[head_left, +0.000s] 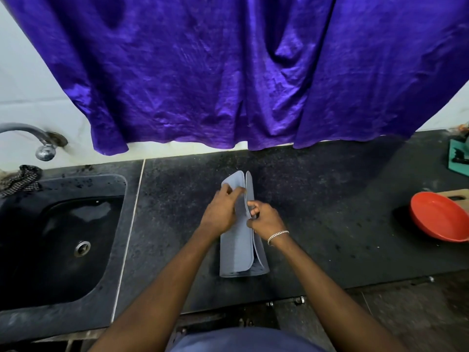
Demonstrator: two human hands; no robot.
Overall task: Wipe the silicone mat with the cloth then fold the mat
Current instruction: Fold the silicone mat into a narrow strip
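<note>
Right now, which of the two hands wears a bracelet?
The right hand: a silver chain bracelet sits on its wrist. The left hand has a bare wrist. Both hands grip the folded grey mat.

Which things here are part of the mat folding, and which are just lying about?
In the job: grey silicone mat, left hand, right hand, checked cloth.

Lying about: red bowl, purple curtain, tap, sink.

Setting: domestic kitchen. Evidence was a dark speckled stone bench (317, 199), an inset black sink (58, 250) with wall tap (38, 141), a red bowl (439, 217), and tiled wall (25, 80) behind.
</note>
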